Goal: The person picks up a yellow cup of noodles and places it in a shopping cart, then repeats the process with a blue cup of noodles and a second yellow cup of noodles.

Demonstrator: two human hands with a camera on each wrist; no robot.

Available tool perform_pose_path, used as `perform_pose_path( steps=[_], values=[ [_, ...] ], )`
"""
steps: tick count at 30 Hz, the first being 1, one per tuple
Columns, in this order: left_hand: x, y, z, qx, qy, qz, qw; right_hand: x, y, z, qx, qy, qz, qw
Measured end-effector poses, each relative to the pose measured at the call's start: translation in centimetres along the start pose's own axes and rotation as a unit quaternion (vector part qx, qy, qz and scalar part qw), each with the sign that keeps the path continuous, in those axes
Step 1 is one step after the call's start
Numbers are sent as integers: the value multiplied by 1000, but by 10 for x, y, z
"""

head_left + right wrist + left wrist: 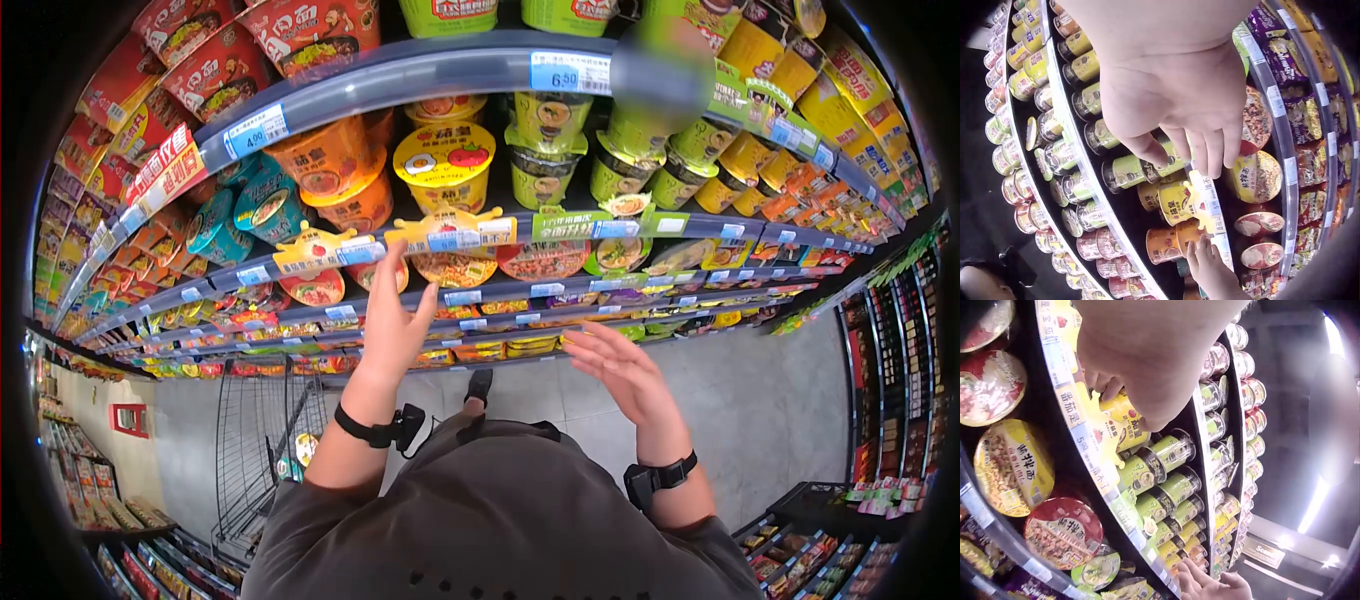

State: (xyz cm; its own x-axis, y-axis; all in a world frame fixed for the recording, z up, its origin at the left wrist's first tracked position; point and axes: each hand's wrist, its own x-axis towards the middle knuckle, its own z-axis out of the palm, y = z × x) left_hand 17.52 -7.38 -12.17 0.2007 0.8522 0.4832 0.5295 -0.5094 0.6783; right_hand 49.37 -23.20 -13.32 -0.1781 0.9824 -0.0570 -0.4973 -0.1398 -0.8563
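My left hand (pixel 393 315) reaches up in front of the shelf, index finger straight and thumb spread, its fingertips overlapping the price rail. Just above them stands a yellow noodle cup (pixel 443 165) with a tomato on its lid; orange noodle cups (pixel 345 180) are to its left. In the right wrist view, the left hand's fingers (pixel 1200 250) show close by the orange cups. My right hand (pixel 615 370) hovers lower and to the right, palm turned inward, fingers extended, holding nothing. Green noodle cups (pixel 545 165) stand on the shelf beyond it.
A price rail (pixel 450 232) with crown-shaped yellow tags runs along the shelf edge. Bowl noodles (pixel 455 268) fill the shelf below. Behind my left arm stands a wire shopping cart (pixel 250 430) with a few items inside. Grey floor (pixel 720 400) extends to the right.
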Motion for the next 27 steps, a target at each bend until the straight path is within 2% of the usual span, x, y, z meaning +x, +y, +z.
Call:
perform_pose_path(
  steps=[4, 7, 14, 16, 20, 27],
  values=[
    [-53, 6, -12, 19, -48, -18, 998, -32, 32, -9, 15, 12, 33, 999],
    [-83, 4, -31, 44, -54, -41, 997, -47, 53, -12, 33, 15, 53, 998],
    [-118, 1, -84, 97, 14, -66, 993, -54, 71, -4, 33, -12, 90, 995],
    [-127, 5, -99, 54, 41, -109, 992, -47, 74, 2, 22, -26, 98, 995],
    [-160, 0, -135, 112, 82, -98, 986, -23, 85, 28, 5, -63, 130, 989],
    [-252, -23, -236, 154, 159, -181, 958, 21, 122, 119, -27, -159, 175, 971]
  ],
)
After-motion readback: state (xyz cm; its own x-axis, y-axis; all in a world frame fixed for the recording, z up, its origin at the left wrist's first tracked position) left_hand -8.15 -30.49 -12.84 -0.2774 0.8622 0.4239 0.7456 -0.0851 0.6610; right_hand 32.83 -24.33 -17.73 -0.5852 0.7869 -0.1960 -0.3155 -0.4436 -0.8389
